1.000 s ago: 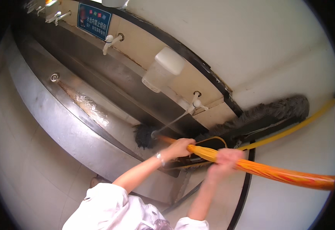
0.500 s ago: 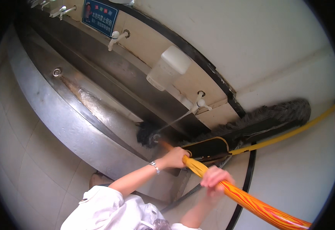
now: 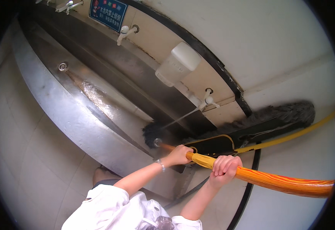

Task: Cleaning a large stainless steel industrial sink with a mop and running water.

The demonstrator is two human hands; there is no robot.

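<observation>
Gripping an orange handle [image 3: 274, 181] with both hands, the person stands at a long steel trough sink [image 3: 71, 115]. Nearest, white sleeves come up from the lower edge. The right hand [image 3: 224, 168] is clenched around the handle's striped orange part; the left hand [image 3: 179, 154], with a bracelet at the wrist, is closed around it further up, near the yellow section. Beyond the left hand the handle ends in a dark brush head [image 3: 153, 133] that lies inside the sink, where a thin stream of water from a white tap [image 3: 207, 100] reaches it. Just right of the hands a black broom [image 3: 267, 120] with long dark bristles leans along the wall, a yellow hose [image 3: 290, 136] beside it. Farther off, a white soap dispenser [image 3: 177, 63] hangs above the sink, then 1 more tap [image 3: 124, 31] and a blue sign [image 3: 108, 12], with the drain [image 3: 62, 66] at the sink's far end
</observation>
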